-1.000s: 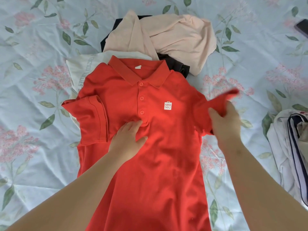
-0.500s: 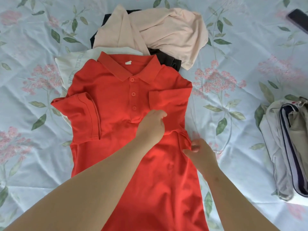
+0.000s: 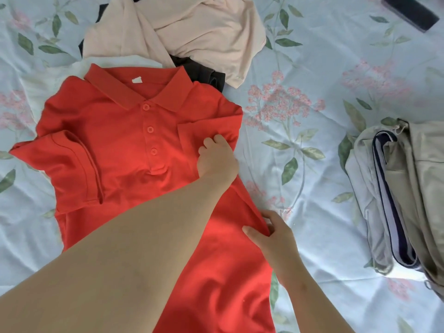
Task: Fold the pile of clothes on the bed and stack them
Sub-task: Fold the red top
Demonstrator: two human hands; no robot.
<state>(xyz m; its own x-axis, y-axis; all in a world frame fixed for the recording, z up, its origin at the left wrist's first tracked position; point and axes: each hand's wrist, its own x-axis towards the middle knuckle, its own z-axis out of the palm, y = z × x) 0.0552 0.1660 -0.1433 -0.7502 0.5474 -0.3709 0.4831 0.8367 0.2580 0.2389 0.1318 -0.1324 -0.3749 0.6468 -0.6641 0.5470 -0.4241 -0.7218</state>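
A pale blue bedsheet printed with pink blossoms and green leaves covered the whole surface. At the far left a white garment peeked out from beneath the red polo shirt, which lay face up in the middle of the bed with its collar pointing away and three buttons showing. Its left-hand sleeve was spread outwards on the sheet. Above the collar sat a crumpled peach garment, with a dark garment partly tucked under it. The shirt's other sleeve was folded in across the chest, and the left hand rested on it with bent fingers; whether they gripped the cloth could not be told. Lower down, the right hand pinched the shirt's side edge between thumb and fingers. Well apart, near the right edge, lay a stack of folded clothes in beige, white and navy. A dark flat object lay in the upper right corner.
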